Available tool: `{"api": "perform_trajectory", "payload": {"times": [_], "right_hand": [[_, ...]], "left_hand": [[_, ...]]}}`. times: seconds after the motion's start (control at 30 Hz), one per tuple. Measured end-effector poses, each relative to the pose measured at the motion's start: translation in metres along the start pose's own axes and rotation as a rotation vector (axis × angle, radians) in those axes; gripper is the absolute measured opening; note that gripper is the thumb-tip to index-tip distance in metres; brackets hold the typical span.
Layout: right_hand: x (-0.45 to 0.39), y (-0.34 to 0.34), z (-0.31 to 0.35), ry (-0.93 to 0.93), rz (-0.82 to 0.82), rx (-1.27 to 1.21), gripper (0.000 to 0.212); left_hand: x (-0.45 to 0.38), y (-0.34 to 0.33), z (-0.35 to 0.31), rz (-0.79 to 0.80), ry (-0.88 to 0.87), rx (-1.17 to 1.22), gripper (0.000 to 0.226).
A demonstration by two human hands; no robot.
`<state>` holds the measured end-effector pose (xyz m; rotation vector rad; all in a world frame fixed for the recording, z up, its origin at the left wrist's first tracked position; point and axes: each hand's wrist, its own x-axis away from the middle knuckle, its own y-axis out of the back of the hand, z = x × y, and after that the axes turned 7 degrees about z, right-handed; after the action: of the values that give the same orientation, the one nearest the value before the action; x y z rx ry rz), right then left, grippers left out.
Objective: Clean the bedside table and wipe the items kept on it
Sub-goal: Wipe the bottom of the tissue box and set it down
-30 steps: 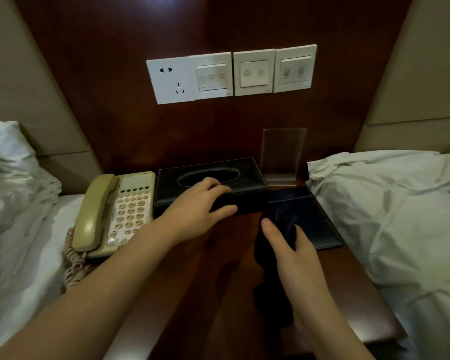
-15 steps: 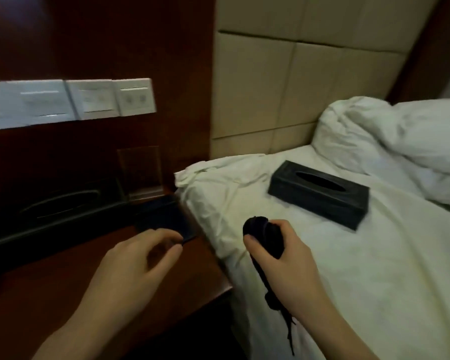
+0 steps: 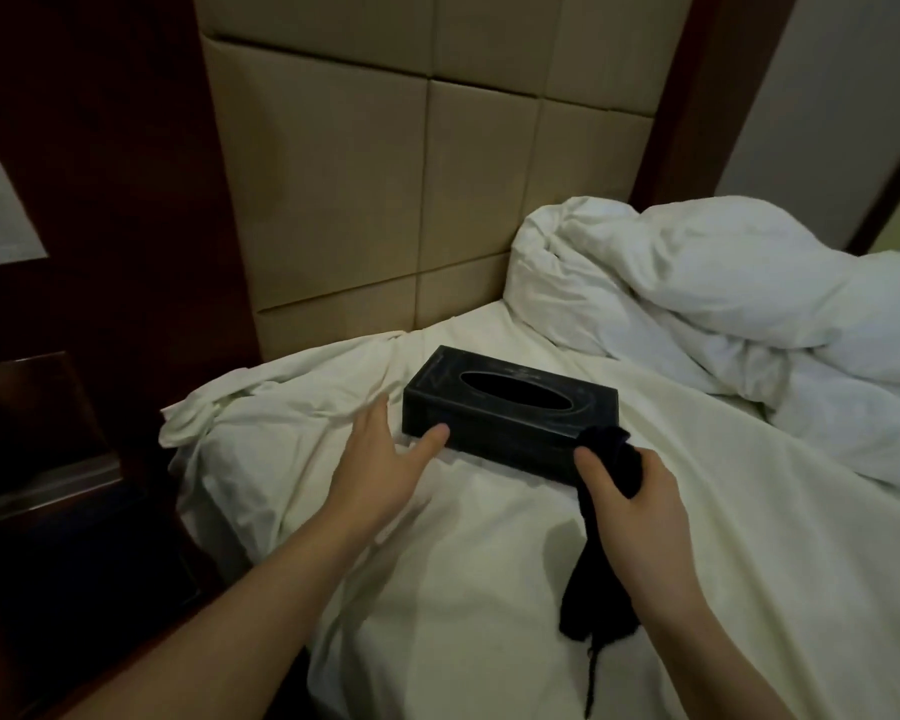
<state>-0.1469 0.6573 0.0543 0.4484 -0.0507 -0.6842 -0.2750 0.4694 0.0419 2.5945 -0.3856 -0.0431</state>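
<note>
Black and rigid, the tissue box lies on the bed near its desk-side edge, probably light enough to lift by its short ends, left hand spread wide beside it, right hand clutching a dark cloth.

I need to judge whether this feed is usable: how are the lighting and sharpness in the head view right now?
Head view: dim warm light; the bedside table on the left sinks into near-black shadow, the wall switch plate is blurred. The white sheet reads clearly, so the black tissue box, left hand and the dark cloth in the right hand stand out; wide-angle bending at edges.
</note>
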Motion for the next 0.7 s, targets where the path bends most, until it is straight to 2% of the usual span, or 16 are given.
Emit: {"api": "perform_trajectory", "payload": {"times": [0.07, 0.2, 0.3, 0.5, 0.7], "right_hand": [[-0.011, -0.001, -0.006, -0.039, 0.021, -0.073, 0.029], [-0.021, -0.004, -0.012, -0.098, 0.071, -0.174, 0.028], [-0.022, -0.007, -0.014, -0.139, 0.054, -0.229, 0.027], [-0.016, -0.004, -0.014, -0.115, -0.012, -0.201, 0.024], [-0.008, -0.001, -0.008, -0.111, -0.012, -0.238, 0.026]], "left_hand": [[-0.021, -0.003, 0.001, 0.034, 0.072, 0.105, 0.094], [-0.043, -0.005, 0.008, 0.132, 0.078, 0.222, 0.060], [-0.048, -0.006, 0.005, 0.107, 0.133, 0.288, 0.056], [-0.037, -0.004, -0.004, -0.078, 0.254, 0.487, 0.047], [-0.005, 0.013, -0.007, 0.025, 0.291, 0.625, 0.030]]}}
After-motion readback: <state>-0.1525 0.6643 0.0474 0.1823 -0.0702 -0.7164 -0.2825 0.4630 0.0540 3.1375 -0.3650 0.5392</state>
